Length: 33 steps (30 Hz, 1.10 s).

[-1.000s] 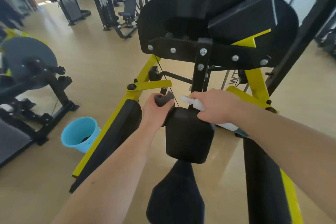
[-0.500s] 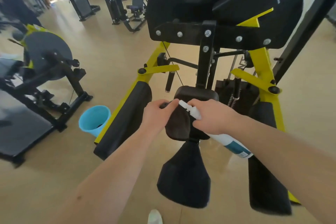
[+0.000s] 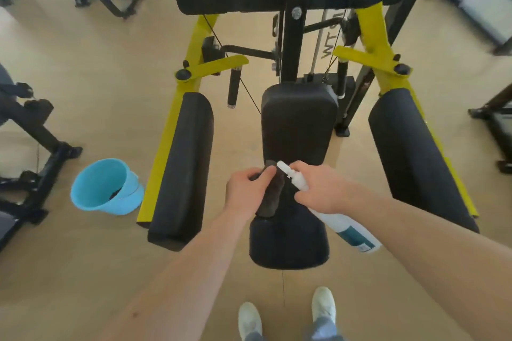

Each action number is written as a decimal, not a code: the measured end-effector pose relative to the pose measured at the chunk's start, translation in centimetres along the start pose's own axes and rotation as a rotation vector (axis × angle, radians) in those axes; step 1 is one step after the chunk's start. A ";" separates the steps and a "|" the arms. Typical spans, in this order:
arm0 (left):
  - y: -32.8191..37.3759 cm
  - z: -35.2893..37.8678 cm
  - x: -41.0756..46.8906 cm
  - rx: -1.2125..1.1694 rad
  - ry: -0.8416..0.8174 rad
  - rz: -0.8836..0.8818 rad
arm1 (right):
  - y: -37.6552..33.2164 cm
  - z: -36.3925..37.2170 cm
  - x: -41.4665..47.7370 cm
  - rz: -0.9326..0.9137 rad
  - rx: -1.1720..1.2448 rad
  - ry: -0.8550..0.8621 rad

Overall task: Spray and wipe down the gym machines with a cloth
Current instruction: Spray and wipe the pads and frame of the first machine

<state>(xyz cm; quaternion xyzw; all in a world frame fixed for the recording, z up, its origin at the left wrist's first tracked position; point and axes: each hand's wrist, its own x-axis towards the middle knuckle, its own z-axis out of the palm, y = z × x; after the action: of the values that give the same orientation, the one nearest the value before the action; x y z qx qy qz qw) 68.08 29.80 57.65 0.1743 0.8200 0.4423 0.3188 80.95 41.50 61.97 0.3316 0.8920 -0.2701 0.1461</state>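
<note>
Gripping the dark cloth (image 3: pixel 273 196) in my left hand (image 3: pixel 246 188), fingers curled round its top end, I hold it against the middle of the machine (image 3: pixel 374 44). It lies where the upper pad (image 3: pixel 299 122) narrows down to the seat pad (image 3: pixel 288 241), and it hangs along that narrow part.

My right hand (image 3: pixel 321 188) is wrapped round the neck of the white spray bottle (image 3: pixel 346 227). Its nozzle points up and to the left, just beside the top of the cloth. Its teal-labelled body slants down to the right under my forearm. Whether a finger is on the trigger I cannot tell.

A long black left pad (image 3: pixel 182 160) and right pad (image 3: pixel 410 155) flank the centre on the yellow frame. A light blue bucket (image 3: pixel 102 188) stands on the tan floor to the left of the left pad, with something dark inside. My white shoes (image 3: pixel 250 320) show at the bottom edge.
</note>
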 end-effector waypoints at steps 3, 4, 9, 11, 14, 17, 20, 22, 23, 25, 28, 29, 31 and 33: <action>-1.7 -0.1 0.3 -0.027 -0.088 0.007 | -0.5 1.6 -0.5 0.045 0.065 0.014; -2.4 0.0 0.6 -0.044 -0.118 -0.004 | -0.6 2.1 -0.7 0.061 0.086 0.019; -5.4 0.5 1.3 -0.121 -0.212 -0.059 | -0.2 4.9 -0.7 0.129 0.158 0.003; -6.4 1.2 1.4 -0.112 -0.219 -0.058 | 0.4 6.2 -0.2 0.125 0.171 0.001; -8.1 2.3 1.8 -0.088 -0.237 -0.048 | 2.0 8.4 1.0 0.112 0.208 -0.036; -10.5 3.6 2.5 -0.137 -0.273 -0.072 | 3.9 10.8 2.2 0.118 0.210 -0.071; -12.6 5.2 3.4 -0.200 -0.279 -0.115 | 5.9 13.1 3.4 0.135 0.241 -0.092; -14.1 6.3 4.0 -0.205 -0.297 -0.151 | 7.2 14.4 4.2 0.144 0.262 -0.109; -14.9 6.9 4.4 -0.220 -0.310 -0.176 | 7.8 15.1 4.6 0.153 0.256 -0.115; -16.7 7.9 5.1 -0.262 -0.329 -0.233 | 9.0 16.4 5.4 0.184 0.242 -0.126; -19.5 9.5 6.0 -0.271 -0.340 -0.274 | 10.2 18.5 6.5 0.212 0.237 -0.157; -20.2 9.9 6.3 -0.226 -0.329 -0.276 | 10.5 19.2 6.8 0.218 0.236 -0.169; -21.8 10.8 6.9 -0.146 -0.292 -0.273 | 11.0 20.4 7.2 0.229 0.233 -0.184; -23.5 11.5 7.3 -0.096 -0.317 -0.270 | 11.4 21.5 7.6 0.244 0.232 -0.195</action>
<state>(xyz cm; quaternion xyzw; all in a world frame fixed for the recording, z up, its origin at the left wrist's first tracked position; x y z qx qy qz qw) 70.40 28.15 30.63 0.1148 0.7535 0.4010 0.5082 84.74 40.21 36.80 0.4241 0.7896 -0.3825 0.2244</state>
